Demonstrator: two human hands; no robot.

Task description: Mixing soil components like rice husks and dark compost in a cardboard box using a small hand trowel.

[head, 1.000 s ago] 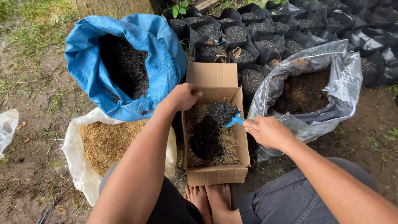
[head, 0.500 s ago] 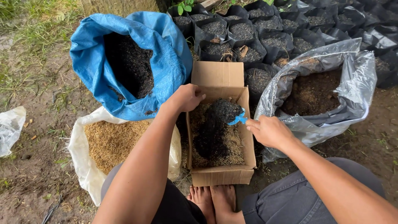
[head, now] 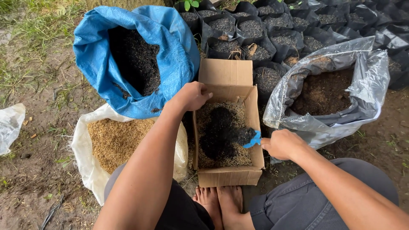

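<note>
An open cardboard box [head: 230, 175] stands on the ground between my knees, holding pale husks with a dark black heap on top. My left hand [head: 192, 96] grips the box's upper left rim. My right hand [head: 283, 144] rests at the box's right wall, closed on a small blue scoop [head: 254, 139] whose tip pokes into the dark heap. My bare feet [head: 219, 203] sit just below the box.
A blue woven sack [head: 172, 55] of black material lies upper left. A white sack [head: 87, 164] of tan husks is at left. A clear plastic bag [head: 366, 70] of brown soil is at right. Several filled black grow bags [head: 251, 30] line the back.
My right hand with the blue scoop has drawn back toward the box's right wall. The dark heap now lies spread over the husks. My left hand stays on the rim.
</note>
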